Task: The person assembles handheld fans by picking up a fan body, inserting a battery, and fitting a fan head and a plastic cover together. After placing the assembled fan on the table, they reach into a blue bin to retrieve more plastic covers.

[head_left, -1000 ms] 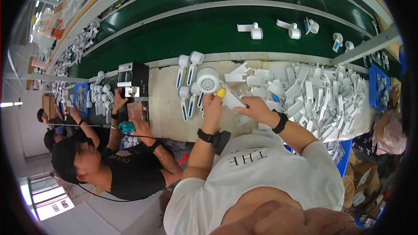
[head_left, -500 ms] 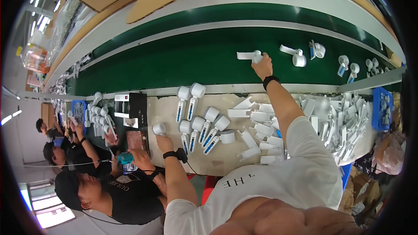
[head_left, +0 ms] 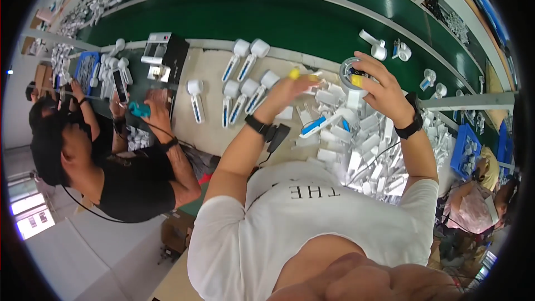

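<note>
My right hand (head_left: pixel 383 88) is closed around a white round-headed handheld unit (head_left: pixel 352 99), whose hollow round end faces up with dark parts inside. Yellow covers some of my fingertips. My left hand (head_left: pixel 285 96) reaches toward it with fingers stretched out and apart, and I see nothing held in them. Beneath both hands lies a heap of white plastic handle shells (head_left: pixel 365 147). A shell with a blue strip (head_left: pixel 315 126) rests among them. Left of my left hand, several finished-looking white units (head_left: pixel 245 92) with blue-striped handles lie in rows, with one unit (head_left: pixel 195 95) apart from them.
Beyond the bench runs a green conveyor belt (head_left: pixel 239 14) carrying more white units (head_left: pixel 379 49). A black-and-silver machine (head_left: pixel 161 56) stands at the left. A co-worker in black (head_left: pixel 139 181) holds a teal tool (head_left: pixel 139 110). Blue crates (head_left: pixel 465 147) stand at the right.
My right hand has brought a white unit from the belt to above the shell heap. My left hand has let go of the unit at the left and moved right. The view has shifted.
</note>
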Demonstrator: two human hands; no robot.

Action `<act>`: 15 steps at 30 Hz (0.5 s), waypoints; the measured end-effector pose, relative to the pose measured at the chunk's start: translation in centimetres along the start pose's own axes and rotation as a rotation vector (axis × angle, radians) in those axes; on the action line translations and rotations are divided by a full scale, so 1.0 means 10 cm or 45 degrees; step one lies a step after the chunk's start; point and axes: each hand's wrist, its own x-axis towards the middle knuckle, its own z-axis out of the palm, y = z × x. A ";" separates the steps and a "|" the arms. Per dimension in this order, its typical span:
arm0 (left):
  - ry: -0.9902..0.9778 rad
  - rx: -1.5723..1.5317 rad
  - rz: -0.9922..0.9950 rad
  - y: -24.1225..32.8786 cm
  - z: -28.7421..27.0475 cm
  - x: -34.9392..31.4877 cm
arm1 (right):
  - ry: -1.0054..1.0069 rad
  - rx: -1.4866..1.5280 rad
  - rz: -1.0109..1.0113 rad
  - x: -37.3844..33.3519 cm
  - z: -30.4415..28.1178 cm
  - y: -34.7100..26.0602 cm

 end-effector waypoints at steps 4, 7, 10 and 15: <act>-0.518 -0.847 -0.324 0.03 0.68 -0.24 | 0.110 -0.120 -0.148 -0.22 -0.17 -0.36; -0.825 -0.604 -0.404 0.07 0.93 -0.52 | 0.074 -0.215 -0.111 -0.37 -0.25 -0.54; -0.545 -0.740 -0.407 -0.06 1.03 -0.61 | 0.030 -0.316 -0.077 -0.53 -0.30 -0.69; -0.147 -0.143 -0.089 0.16 1.09 -0.70 | 0.090 0.081 0.449 -0.82 -0.20 -0.84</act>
